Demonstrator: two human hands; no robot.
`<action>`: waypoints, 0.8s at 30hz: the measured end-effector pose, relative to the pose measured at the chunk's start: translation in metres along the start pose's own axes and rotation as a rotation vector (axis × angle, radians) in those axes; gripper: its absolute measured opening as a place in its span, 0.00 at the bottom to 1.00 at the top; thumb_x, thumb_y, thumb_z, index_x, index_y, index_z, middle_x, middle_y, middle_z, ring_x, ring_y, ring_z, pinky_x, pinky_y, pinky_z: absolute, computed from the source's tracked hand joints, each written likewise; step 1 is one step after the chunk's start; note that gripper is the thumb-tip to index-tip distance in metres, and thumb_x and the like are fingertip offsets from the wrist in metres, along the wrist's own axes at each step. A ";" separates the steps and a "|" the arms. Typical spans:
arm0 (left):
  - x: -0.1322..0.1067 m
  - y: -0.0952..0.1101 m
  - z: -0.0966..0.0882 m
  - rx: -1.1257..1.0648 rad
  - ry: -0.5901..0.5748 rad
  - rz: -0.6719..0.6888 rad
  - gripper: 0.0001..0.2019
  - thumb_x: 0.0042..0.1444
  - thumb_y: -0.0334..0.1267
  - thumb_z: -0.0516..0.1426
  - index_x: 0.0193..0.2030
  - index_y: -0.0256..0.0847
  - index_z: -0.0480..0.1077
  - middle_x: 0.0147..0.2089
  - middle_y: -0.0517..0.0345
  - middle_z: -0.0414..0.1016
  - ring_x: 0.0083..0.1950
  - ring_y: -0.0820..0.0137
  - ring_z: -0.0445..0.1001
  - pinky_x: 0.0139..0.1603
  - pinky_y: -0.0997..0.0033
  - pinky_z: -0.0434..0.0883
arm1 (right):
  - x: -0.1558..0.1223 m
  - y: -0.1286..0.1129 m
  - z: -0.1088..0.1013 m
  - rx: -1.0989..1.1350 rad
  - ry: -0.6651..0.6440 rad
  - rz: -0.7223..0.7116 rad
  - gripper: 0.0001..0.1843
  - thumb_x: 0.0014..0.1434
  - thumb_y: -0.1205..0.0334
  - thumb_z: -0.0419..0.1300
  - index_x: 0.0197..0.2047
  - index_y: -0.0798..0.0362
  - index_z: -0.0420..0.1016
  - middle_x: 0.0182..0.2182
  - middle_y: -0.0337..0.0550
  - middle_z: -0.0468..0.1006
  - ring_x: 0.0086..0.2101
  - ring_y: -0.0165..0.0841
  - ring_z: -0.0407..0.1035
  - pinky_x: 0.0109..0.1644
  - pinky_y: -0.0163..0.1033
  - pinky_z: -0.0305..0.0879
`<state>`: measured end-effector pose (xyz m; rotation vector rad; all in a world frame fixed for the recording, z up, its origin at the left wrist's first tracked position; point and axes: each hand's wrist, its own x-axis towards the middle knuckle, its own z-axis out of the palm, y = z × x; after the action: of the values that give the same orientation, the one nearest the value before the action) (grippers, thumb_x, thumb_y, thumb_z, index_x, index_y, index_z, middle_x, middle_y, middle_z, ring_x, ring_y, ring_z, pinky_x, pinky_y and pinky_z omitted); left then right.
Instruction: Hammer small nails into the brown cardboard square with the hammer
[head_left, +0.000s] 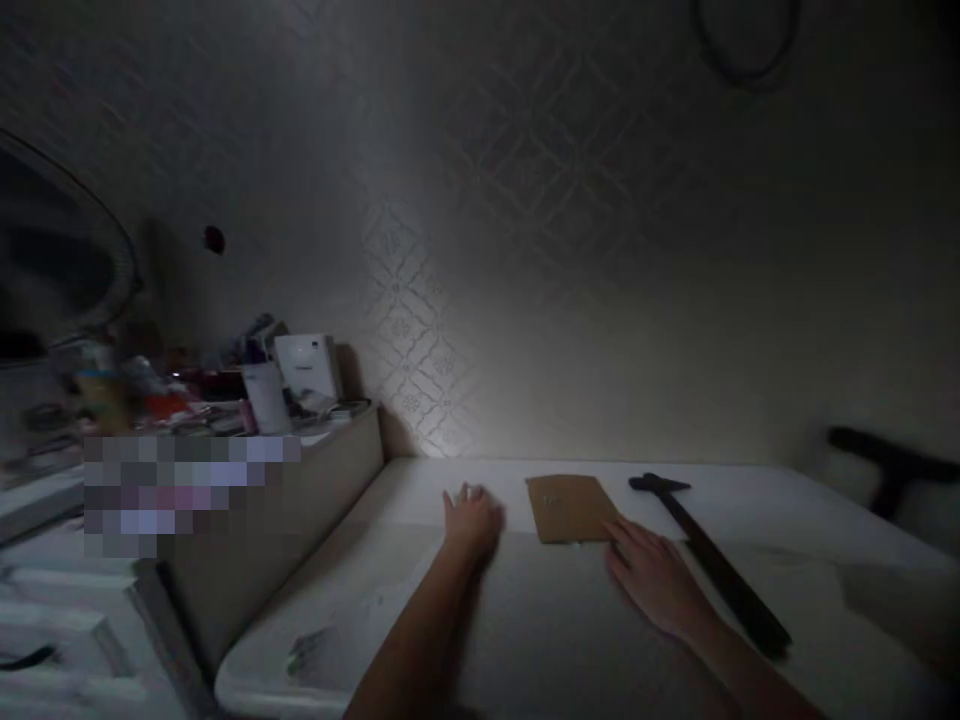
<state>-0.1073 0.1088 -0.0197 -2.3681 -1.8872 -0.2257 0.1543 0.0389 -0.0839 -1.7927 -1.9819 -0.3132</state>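
A flat brown cardboard piece (570, 506) lies on a white table (525, 630) near the wall. My right hand (654, 575) rests flat on the table with its fingers stretched out, the fingertips touching the cardboard's near right corner. My left hand (472, 518) sits on the table a little left of the cardboard, fingers curled loosely down, and nothing shows in it. A dark hammer (709, 560) lies just right of my right hand, its head toward the wall and its long handle pointing toward me.
A lower shelf (330, 450) at the left carries a clutter of small boxes and bottles, with a white box (306, 365) standing upright. A patterned wall (525, 300) backs the table. A dark bar-shaped object (892, 468) sticks out at the far right. The room is dim.
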 end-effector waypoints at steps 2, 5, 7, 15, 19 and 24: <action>-0.001 0.001 -0.001 0.004 -0.010 0.011 0.21 0.65 0.41 0.44 0.58 0.41 0.68 0.65 0.46 0.64 0.69 0.51 0.54 0.64 0.33 0.48 | 0.000 -0.001 -0.002 -0.005 0.003 0.005 0.25 0.64 0.58 0.44 0.58 0.54 0.71 0.59 0.51 0.70 0.58 0.45 0.64 0.59 0.54 0.59; -0.003 0.002 -0.003 0.011 -0.006 0.039 0.19 0.65 0.40 0.44 0.55 0.44 0.71 0.63 0.48 0.66 0.68 0.51 0.55 0.64 0.33 0.47 | 0.001 -0.002 -0.003 -0.002 0.008 0.006 0.24 0.64 0.60 0.44 0.58 0.54 0.70 0.58 0.51 0.71 0.58 0.44 0.64 0.59 0.52 0.59; -0.004 0.002 -0.006 0.019 0.008 0.047 0.19 0.65 0.40 0.45 0.55 0.45 0.71 0.62 0.49 0.68 0.68 0.52 0.55 0.65 0.34 0.47 | 0.002 -0.002 -0.003 0.002 0.003 0.000 0.25 0.64 0.60 0.43 0.58 0.56 0.70 0.58 0.52 0.71 0.57 0.44 0.64 0.60 0.52 0.59; -0.008 0.001 -0.010 0.043 0.040 0.078 0.16 0.63 0.36 0.47 0.47 0.46 0.76 0.55 0.49 0.74 0.64 0.54 0.61 0.66 0.40 0.50 | 0.002 -0.007 -0.005 -0.001 -0.002 0.024 0.25 0.64 0.60 0.44 0.59 0.56 0.70 0.59 0.52 0.71 0.57 0.44 0.64 0.60 0.52 0.57; -0.008 0.002 -0.012 0.047 0.055 0.072 0.17 0.62 0.34 0.47 0.46 0.42 0.77 0.51 0.45 0.76 0.60 0.55 0.66 0.65 0.45 0.52 | 0.002 -0.010 -0.009 0.006 -0.027 0.030 0.25 0.65 0.59 0.44 0.59 0.56 0.69 0.58 0.52 0.71 0.58 0.43 0.63 0.61 0.52 0.56; -0.004 0.003 -0.019 0.008 0.062 0.063 0.17 0.60 0.30 0.49 0.49 0.41 0.75 0.50 0.48 0.77 0.56 0.60 0.69 0.62 0.58 0.59 | 0.003 -0.013 -0.014 0.015 -0.045 0.035 0.25 0.65 0.59 0.43 0.60 0.58 0.68 0.59 0.53 0.70 0.58 0.43 0.62 0.61 0.51 0.55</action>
<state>-0.1061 0.1004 -0.0016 -2.3822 -1.7799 -0.2815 0.1433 0.0332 -0.0688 -1.8376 -1.9759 -0.2490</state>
